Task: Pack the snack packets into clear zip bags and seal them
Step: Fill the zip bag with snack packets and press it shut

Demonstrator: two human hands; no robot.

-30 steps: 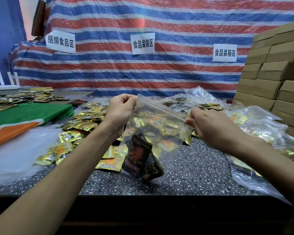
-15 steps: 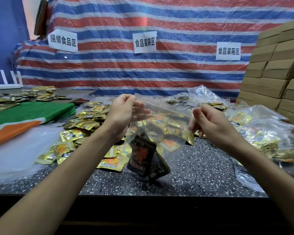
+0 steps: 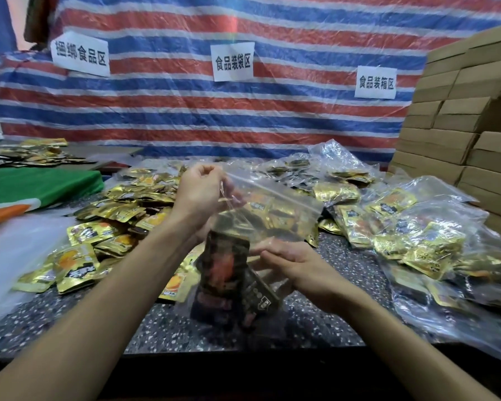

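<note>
Fingers of left hand [image 3: 198, 195] curled tight, pinching top left corner of bag [image 3: 275, 209] right at zip strip. Held up high over middle of worktop [image 3: 315, 325]. Fingers of right hand [image 3: 298, 267] lower down, bent onto right side of bag, gripping clear plastic just beside dark packets [image 3: 224, 267]. Thumb on top, fingertips partly hidden by plastic. Bag hanging between both hands, tilted, top right corner sticking out and away, bottom low near front edge of worktop. Cannot tell if bottom touching worktop. Cannot tell if zip closed. Dark packets inside bag, down at bottom, standing up and leaning on each other. Both arms bare, reaching in over front edge.

Behind and beside left hand, big heap of gold packets [image 3: 110, 227], loose, spread from middle toward left edge of worktop. One of them lying under bag, partly hidden. Along right edge, full bags [image 3: 417, 227] in a pile, clear and crinkly, with gold and dark packets inside. More of these near back edge. At left edge, white sheet [image 3: 12, 250], and behind it green and orange cloth [image 3: 35, 189]. Farther back on left, more packets lying flat, too small to tell apart. At back right corner, brown boxes [image 3: 460, 111] stacked in rows. Behind back edge, tarp [image 3: 214, 117] with red, blue and white stripes. On tarp, three white signs [image 3: 233, 62] with black writing.
</note>
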